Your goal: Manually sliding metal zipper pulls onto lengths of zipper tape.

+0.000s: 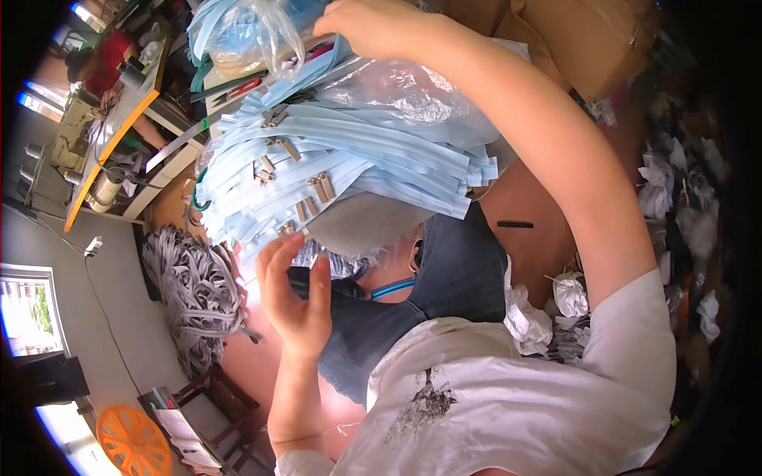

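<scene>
A thick pile of light blue zippers (405, 155) lies across the work surface in front of me, fanned out toward the left. Several metal zipper sliders (321, 186) sit on the strips. My right hand (377, 30) reaches to the far side, its fingers closed at the top end of a light blue zipper strip (329, 62); the fingertips are partly hidden. Beside it is a clear plastic bag (266, 36) with more light blue strips. My left hand (298, 297) is raised at the pile's near edge, thumb and fingers apart, holding nothing.
Red-handled scissors (238, 91) lie beyond the pile. Grey strips (194, 293) are heaped on the floor at left. Crumpled white paper (528, 321) lies at right, near a brown carton (591, 44). Another person (115, 59) works at a sewing table (119, 127), far left.
</scene>
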